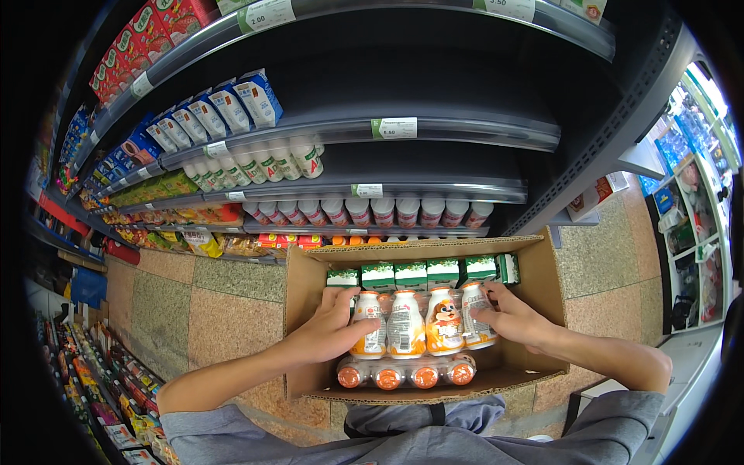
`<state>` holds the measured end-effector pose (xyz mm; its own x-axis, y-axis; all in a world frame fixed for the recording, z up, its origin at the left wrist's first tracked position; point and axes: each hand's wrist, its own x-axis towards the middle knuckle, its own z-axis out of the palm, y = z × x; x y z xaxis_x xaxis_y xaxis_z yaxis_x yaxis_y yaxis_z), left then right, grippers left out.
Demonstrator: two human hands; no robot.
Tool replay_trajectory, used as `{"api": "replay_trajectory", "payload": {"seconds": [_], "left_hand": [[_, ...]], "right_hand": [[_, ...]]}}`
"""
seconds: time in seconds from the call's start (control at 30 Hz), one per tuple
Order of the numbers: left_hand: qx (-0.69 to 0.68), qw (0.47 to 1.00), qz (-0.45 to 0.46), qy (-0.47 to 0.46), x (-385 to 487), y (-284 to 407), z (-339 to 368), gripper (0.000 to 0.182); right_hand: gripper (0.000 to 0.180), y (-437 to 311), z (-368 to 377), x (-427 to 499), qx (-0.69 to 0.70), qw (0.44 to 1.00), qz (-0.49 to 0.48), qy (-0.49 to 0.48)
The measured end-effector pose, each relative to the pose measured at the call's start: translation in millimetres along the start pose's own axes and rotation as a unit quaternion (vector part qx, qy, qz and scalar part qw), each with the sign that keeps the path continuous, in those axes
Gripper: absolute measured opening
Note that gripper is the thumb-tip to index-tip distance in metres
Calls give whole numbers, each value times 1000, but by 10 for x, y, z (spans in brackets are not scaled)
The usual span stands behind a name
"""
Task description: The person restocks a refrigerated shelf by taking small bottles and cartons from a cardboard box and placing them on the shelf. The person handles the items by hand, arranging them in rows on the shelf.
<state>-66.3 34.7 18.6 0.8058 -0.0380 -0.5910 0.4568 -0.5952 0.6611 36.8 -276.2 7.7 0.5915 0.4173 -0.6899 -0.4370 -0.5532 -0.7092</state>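
Note:
An open cardboard box (549, 273) stands in front of me below the shelves. Inside it, my left hand (332, 331) grips the left end of a row of white and orange plastic drink bottles (407, 325), thumb on the outermost bottle. At the row's right end, my right hand (511, 317) has its thumb on the front of the last bottle and its fingers behind. More bottles with orange caps (425, 376) lie nearer me in clear wrap. Behind the gripped row stand several green and white cartons (411, 274). The fingertips behind the bottles are partly hidden.
Store shelves (459, 131) rise beyond the box, holding blue and white cartons (256, 102), white bottles (305, 157) and a row of lidded tubs or bottles (383, 212). Packaged goods (104, 401) fill a display at lower left. A white rack (697, 232) stands at right.

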Motion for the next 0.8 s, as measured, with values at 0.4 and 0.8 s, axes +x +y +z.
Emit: {"api": "replay_trajectory", "payload": {"seconds": [0.4, 0.8], "left_hand": [[219, 969, 108, -19, 52, 6, 35, 106], [203, 973, 106, -28, 64, 75, -5, 107]], "right_hand": [[92, 71, 5, 60, -173, 982, -66, 21], [114, 57, -27, 114, -172, 983, -57, 31]]}}
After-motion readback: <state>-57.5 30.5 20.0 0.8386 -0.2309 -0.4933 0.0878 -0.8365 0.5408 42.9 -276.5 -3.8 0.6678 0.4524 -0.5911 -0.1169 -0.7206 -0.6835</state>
